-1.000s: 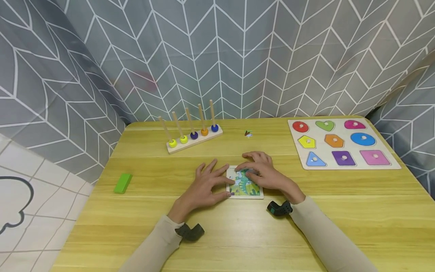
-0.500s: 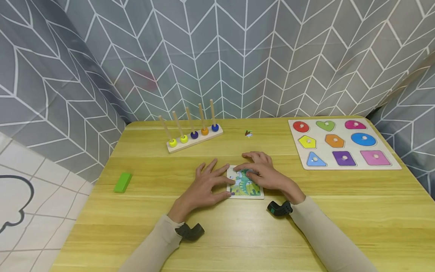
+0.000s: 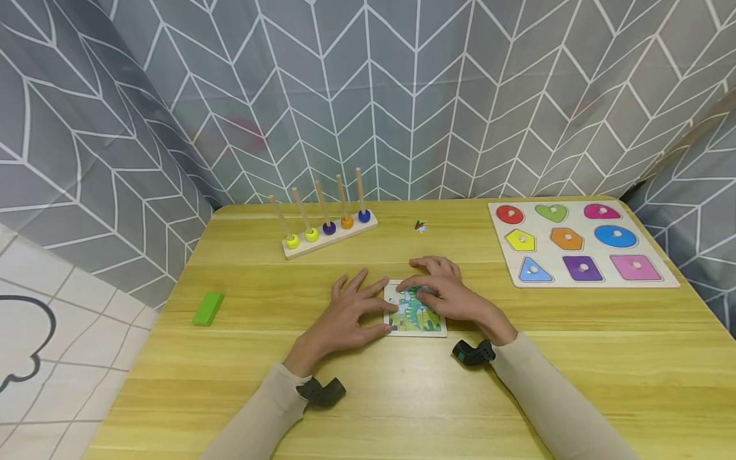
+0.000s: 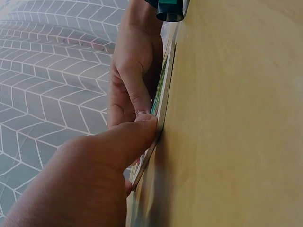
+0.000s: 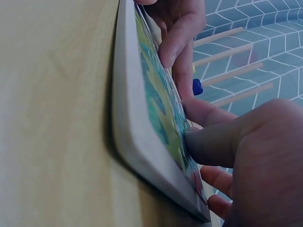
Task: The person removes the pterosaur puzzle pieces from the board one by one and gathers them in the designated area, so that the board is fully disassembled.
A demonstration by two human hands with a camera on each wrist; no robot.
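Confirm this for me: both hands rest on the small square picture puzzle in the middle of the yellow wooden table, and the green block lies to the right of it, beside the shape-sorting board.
Not quite. The green block lies to the left of the small square picture puzzle, near the table's left edge, far from the shape-sorting board; the head view shows it. The rest holds: the left hand and right hand rest on the puzzle.
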